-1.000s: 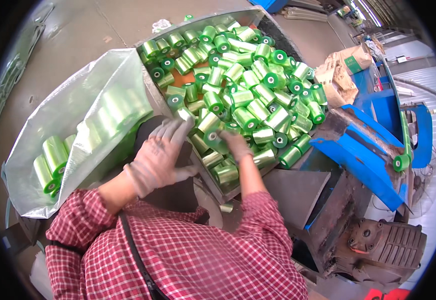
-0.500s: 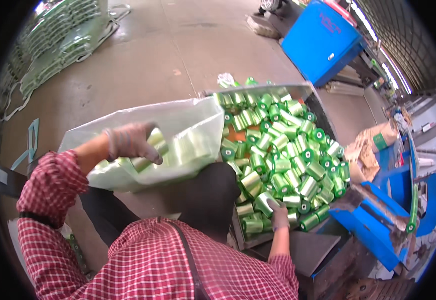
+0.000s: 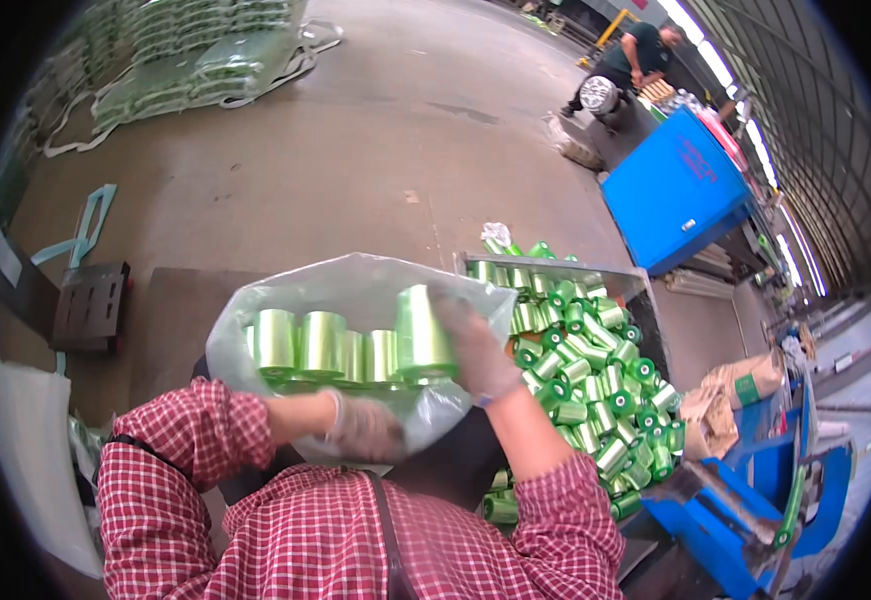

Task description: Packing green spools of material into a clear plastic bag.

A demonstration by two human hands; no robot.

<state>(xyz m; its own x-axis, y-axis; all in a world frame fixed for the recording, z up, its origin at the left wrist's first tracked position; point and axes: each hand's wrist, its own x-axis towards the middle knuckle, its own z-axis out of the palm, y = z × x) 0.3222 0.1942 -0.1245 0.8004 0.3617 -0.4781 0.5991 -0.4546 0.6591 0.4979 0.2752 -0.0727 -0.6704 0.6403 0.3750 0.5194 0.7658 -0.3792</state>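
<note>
Hands (image 3: 426,385) on bag (image 3: 356,290) — spool (image 3: 423,335) upright

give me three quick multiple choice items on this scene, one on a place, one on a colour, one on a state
1. Where does the metal bin heaped with loose spools stand?
A. to the person's right
B. to the person's left
C. behind the blue cabinet

2. What colour are the shiny film spools?
A. red
B. green
C. white

3. What is the right hand doing?
A. resting flat on the floor
B. hanging free
C. reaching into the clear plastic bag beside a spool

Answers:
1. A, the bin sits at the right of the head view, past the right forearm.
2. B, every spool in bin and bag shines green.
3. C, the gloved right hand is inside the bag's mouth against an upright spool, while the left hand grips the bag from below.
</note>
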